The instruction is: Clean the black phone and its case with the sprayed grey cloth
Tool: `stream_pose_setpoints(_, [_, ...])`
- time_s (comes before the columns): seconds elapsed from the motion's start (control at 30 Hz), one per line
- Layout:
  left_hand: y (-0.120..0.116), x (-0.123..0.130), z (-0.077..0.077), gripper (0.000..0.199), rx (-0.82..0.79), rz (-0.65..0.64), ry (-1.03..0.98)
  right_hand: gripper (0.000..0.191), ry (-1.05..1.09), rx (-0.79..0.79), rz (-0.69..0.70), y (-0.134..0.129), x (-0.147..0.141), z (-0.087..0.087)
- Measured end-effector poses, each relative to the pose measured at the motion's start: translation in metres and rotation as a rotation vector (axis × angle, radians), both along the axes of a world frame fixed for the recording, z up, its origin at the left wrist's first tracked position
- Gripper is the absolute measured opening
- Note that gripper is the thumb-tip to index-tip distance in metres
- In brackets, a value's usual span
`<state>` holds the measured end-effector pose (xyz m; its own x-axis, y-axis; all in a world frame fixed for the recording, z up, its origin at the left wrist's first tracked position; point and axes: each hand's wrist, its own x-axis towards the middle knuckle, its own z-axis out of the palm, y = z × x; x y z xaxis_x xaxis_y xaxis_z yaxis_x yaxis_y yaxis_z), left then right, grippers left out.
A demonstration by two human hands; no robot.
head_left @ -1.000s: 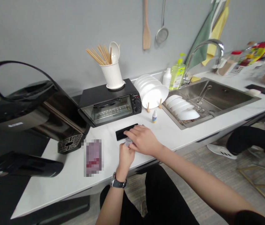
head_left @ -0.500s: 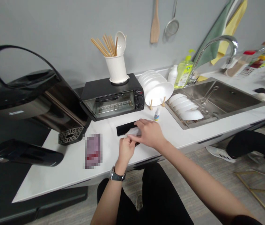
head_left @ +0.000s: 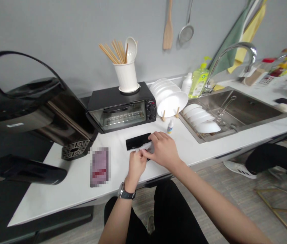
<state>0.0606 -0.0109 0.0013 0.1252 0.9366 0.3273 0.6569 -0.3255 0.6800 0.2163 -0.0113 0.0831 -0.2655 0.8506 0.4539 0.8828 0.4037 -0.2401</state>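
Note:
My left hand (head_left: 136,165) and my right hand (head_left: 164,150) meet at the front of the counter, fingers pinched on a thin white sheet (head_left: 146,146). Whether it is tissue or plastic film, I cannot tell. Beneath them lies a flat, glossy black slab (head_left: 136,141) that looks like a phone, partly covered by the hands and the sheet. A small white bottle (head_left: 170,126) with a coloured label stands just beyond my right hand. To the left of my hands, a purplish packet-like item (head_left: 100,166) lies on the counter, blurred out by pixels.
A toaster oven (head_left: 120,110) carries a utensil pot (head_left: 126,77). White plates (head_left: 172,103) stand in a rack beside the sink (head_left: 257,117). At the left are a black coffee-machine-like appliance (head_left: 42,112) and a dark cylinder (head_left: 29,170). Another person's leg (head_left: 267,157) shows at right.
The view has tipped slightly upward, so things sit a little lower. Both hands keep their grip on the white sheet, the right having shifted slightly; more of the black slab shows.

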Motion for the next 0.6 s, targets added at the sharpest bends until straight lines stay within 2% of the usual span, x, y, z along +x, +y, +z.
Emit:
stream_pose_setpoints(0.03, [0.001, 0.001, -0.001, 0.033, 0.006, -0.001, 0.004, 0.031, -0.018, 0.047, 0.025, -0.002, -0.006, -0.002])
stream_pose_setpoints(0.1, [0.0, 0.0, -0.002, 0.029, 0.024, -0.002, 0.018, 0.013, -0.091, 0.158, 0.185, -0.005, -0.019, -0.005])
stream_pose_setpoints(0.17, [-0.002, -0.002, -0.001, 0.026, 0.043, -0.012, 0.031, 0.013, -0.156, 0.223, 0.38, -0.004, -0.023, -0.006])
stream_pose_setpoints(0.2, [-0.003, -0.003, 0.001, 0.025, 0.051, -0.022, 0.033, 0.013, -0.163, 0.223, 0.436, -0.002, -0.02, -0.006])
stream_pose_setpoints(0.23, [-0.004, -0.003, 0.002, 0.024, 0.058, -0.035, 0.032, 0.011, -0.145, 0.199, 0.437, -0.001, -0.014, -0.006])
stream_pose_setpoints(0.27, [-0.006, -0.004, 0.004, 0.024, 0.061, -0.047, 0.029, 0.018, -0.106, 0.15, 0.386, 0.0, -0.006, -0.005])
stream_pose_setpoints(0.37, [-0.006, -0.001, 0.006, 0.029, 0.061, -0.056, 0.006, 0.039, 0.029, -0.006, 0.116, -0.001, 0.013, -0.003])
stream_pose_setpoints(0.43, [-0.004, 0.002, 0.004, 0.03, 0.06, -0.058, -0.006, 0.036, 0.052, -0.018, 0.007, -0.005, 0.009, -0.003])
stream_pose_setpoints(0.5, [-0.002, 0.003, 0.003, 0.027, 0.066, -0.063, -0.01, 0.023, -0.008, 0.067, 0.055, -0.009, -0.005, -0.005])
stream_pose_setpoints(0.53, [-0.002, 0.003, 0.002, 0.027, 0.072, -0.064, -0.009, 0.015, -0.054, 0.124, 0.131, -0.009, -0.013, -0.005])
stream_pose_setpoints(0.6, [-0.003, 0.0, 0.004, 0.028, 0.083, -0.068, -0.01, 0.014, -0.135, 0.202, 0.32, -0.007, -0.021, -0.005])
